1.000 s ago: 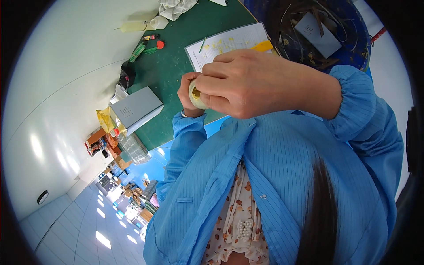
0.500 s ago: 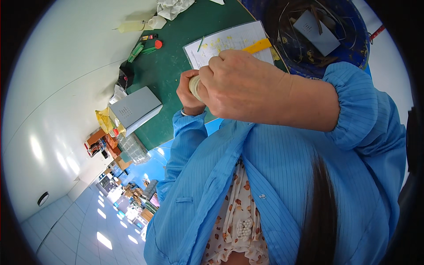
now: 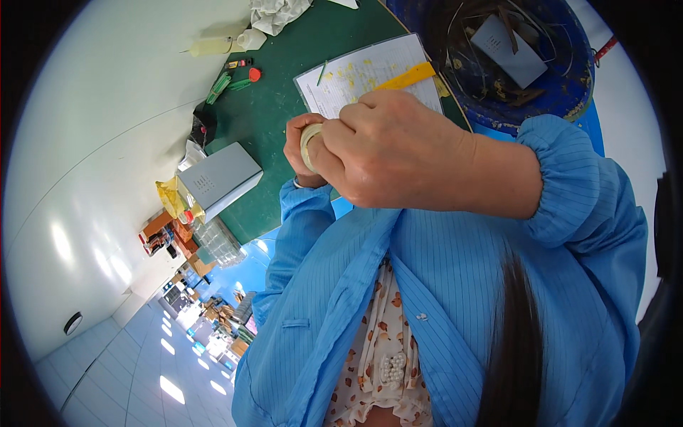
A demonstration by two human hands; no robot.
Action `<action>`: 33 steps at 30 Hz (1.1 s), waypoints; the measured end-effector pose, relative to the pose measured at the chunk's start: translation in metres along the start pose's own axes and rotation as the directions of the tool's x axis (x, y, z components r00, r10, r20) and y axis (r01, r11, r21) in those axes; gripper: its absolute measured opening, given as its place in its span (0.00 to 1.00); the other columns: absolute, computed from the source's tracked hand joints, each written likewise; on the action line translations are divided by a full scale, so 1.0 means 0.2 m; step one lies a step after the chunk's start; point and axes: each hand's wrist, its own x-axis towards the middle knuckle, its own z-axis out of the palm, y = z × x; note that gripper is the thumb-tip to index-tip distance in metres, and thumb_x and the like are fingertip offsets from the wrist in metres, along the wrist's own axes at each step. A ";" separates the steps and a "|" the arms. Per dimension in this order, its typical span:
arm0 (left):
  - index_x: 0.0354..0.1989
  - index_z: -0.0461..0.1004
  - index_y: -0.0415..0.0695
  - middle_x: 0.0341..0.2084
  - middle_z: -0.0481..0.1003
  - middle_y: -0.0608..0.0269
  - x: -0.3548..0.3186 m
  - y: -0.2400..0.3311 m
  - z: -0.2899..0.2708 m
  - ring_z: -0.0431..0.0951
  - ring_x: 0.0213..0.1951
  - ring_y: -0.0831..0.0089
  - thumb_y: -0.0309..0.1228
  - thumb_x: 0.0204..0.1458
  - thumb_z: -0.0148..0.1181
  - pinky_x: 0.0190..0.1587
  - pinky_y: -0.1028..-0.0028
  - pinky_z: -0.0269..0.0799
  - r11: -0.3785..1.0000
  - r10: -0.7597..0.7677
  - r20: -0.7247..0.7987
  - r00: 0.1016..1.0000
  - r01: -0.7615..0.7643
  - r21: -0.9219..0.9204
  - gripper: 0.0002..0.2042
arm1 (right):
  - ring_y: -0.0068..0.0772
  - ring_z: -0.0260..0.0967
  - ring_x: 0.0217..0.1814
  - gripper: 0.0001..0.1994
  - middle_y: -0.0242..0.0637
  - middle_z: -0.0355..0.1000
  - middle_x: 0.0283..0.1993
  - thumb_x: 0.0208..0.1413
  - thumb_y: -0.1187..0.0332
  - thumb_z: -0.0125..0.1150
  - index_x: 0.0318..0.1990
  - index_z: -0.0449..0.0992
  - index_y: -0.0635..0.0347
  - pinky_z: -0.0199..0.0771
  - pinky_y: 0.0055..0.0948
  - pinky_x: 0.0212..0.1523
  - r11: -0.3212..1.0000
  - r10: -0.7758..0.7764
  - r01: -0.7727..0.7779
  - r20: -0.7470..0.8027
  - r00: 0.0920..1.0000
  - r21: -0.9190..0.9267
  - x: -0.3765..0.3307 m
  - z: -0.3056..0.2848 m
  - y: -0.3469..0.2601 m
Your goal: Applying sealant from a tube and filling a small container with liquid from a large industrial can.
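A pale cream roll of tape (image 3: 307, 148), its ring partly covered, sits between my two hands above the near side of the green table. My left hand (image 3: 299, 135) wraps round its outer side, fingers closed. From the right, my right hand (image 3: 398, 149) is closed with its knuckles up, and its thumb side presses against the roll. Whatever its fingers pinch is hidden under the hand. Just beyond lies a printed sheet in a clear sleeve (image 3: 345, 71), dotted with small yellow scraps. A yellow ruler-like strip (image 3: 409, 75) rests across it, and a thin green stick (image 3: 322, 72) lies near its left edge.
A blue bin (image 3: 580, 107) with scraps and a grey box stands right of the table (image 3: 274, 92). A grey box (image 3: 220, 174) is on the table's left edge. Green ties (image 3: 219, 87), a red cap (image 3: 255, 75), a yellowish bottle (image 3: 213, 46) and crumpled paper (image 3: 277, 14) lie farther off.
My right hand has shifted slightly down and turned a little. The roll is tilted more, so its ring opening shows more. Both hands stay closed together.
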 end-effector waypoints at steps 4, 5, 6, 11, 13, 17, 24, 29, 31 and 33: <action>0.38 0.73 0.43 0.32 0.78 0.60 -0.01 0.01 0.01 0.75 0.32 0.69 0.23 0.39 0.71 0.37 0.71 0.75 0.996 -0.045 -0.003 0.999 0.044 -0.079 0.17 | 0.24 0.60 0.19 0.06 0.33 0.67 0.22 0.44 0.74 0.63 0.27 0.71 0.56 0.57 0.23 0.19 1.000 -0.019 0.019 -0.021 1.000 0.024 0.00 0.03 0.00; 0.38 0.73 0.43 0.32 0.78 0.60 -0.01 0.01 0.01 0.75 0.32 0.69 0.23 0.38 0.71 0.37 0.71 0.75 0.998 -0.030 -0.002 1.000 0.030 -0.063 0.17 | 0.25 0.60 0.18 0.06 0.33 0.67 0.22 0.44 0.74 0.63 0.27 0.70 0.56 0.57 0.24 0.19 1.000 -0.018 0.018 -0.010 1.000 0.019 0.00 0.04 0.01; 0.38 0.73 0.43 0.32 0.78 0.60 -0.02 0.00 0.01 0.75 0.32 0.69 0.23 0.38 0.71 0.37 0.71 0.75 0.999 -0.015 0.000 1.000 0.015 -0.048 0.17 | 0.25 0.60 0.18 0.06 0.33 0.67 0.22 0.44 0.74 0.63 0.27 0.70 0.56 0.57 0.24 0.19 1.000 -0.017 0.017 0.002 1.000 0.014 0.00 0.04 0.01; 0.38 0.73 0.42 0.32 0.78 0.60 -0.02 -0.03 0.02 0.75 0.32 0.69 0.22 0.38 0.71 0.37 0.72 0.74 0.998 0.058 0.009 0.998 -0.058 0.029 0.17 | 0.25 0.60 0.16 0.06 0.32 0.66 0.20 0.45 0.74 0.62 0.27 0.69 0.55 0.57 0.25 0.18 1.000 0.025 -0.026 0.073 0.997 0.015 0.01 0.01 -0.02; 0.38 0.73 0.42 0.32 0.78 0.60 -0.02 -0.04 0.02 0.75 0.32 0.69 0.22 0.38 0.71 0.37 0.73 0.74 0.996 0.072 0.010 0.997 -0.072 0.045 0.17 | 0.25 0.60 0.16 0.06 0.32 0.66 0.20 0.45 0.74 0.62 0.27 0.69 0.55 0.57 0.25 0.18 0.999 0.038 -0.039 0.092 0.995 0.018 0.01 -0.01 -0.02; 0.39 0.73 0.42 0.32 0.78 0.61 -0.02 -0.04 0.02 0.75 0.32 0.70 0.22 0.38 0.71 0.37 0.73 0.74 0.990 0.124 -0.002 0.992 -0.123 0.064 0.18 | 0.25 0.59 0.14 0.06 0.32 0.65 0.19 0.46 0.74 0.61 0.27 0.68 0.55 0.58 0.26 0.17 0.985 0.101 -0.105 0.033 0.994 0.140 -0.01 -0.05 -0.01; 0.40 0.72 0.42 0.32 0.78 0.61 -0.01 0.04 0.03 0.75 0.32 0.70 0.22 0.38 0.71 0.37 0.73 0.74 0.986 0.136 0.007 0.991 -0.136 0.098 0.19 | 0.27 0.60 0.14 0.06 0.34 0.65 0.18 0.46 0.74 0.61 0.27 0.68 0.56 0.58 0.28 0.17 0.993 0.109 -0.110 0.030 0.994 0.045 -0.02 -0.07 -0.05; 0.40 0.72 0.43 0.32 0.78 0.61 -0.02 0.01 0.05 0.75 0.32 0.71 0.22 0.37 0.72 0.38 0.74 0.73 0.996 0.086 -0.041 0.995 -0.085 0.019 0.19 | 0.32 0.60 0.14 0.06 0.37 0.67 0.18 0.47 0.72 0.61 0.27 0.68 0.57 0.60 0.31 0.18 0.978 0.146 -0.162 0.122 0.982 0.130 -0.03 -0.06 -0.08; 0.40 0.72 0.43 0.33 0.78 0.61 -0.04 0.00 0.05 0.75 0.32 0.71 0.23 0.37 0.72 0.38 0.74 0.73 0.998 0.060 -0.063 0.996 -0.061 -0.012 0.19 | 0.34 0.61 0.14 0.06 0.39 0.68 0.18 0.48 0.71 0.61 0.27 0.69 0.57 0.61 0.33 0.18 0.950 0.199 -0.228 0.151 0.968 0.214 -0.04 -0.05 -0.09; 0.40 0.72 0.43 0.33 0.78 0.61 -0.05 -0.02 0.06 0.75 0.32 0.71 0.23 0.37 0.72 0.38 0.74 0.73 0.998 0.034 -0.084 0.996 -0.038 -0.046 0.20 | 0.35 0.61 0.14 0.06 0.40 0.68 0.18 0.48 0.71 0.61 0.27 0.69 0.58 0.61 0.34 0.19 0.931 0.224 -0.262 0.170 0.960 0.254 -0.05 -0.04 -0.10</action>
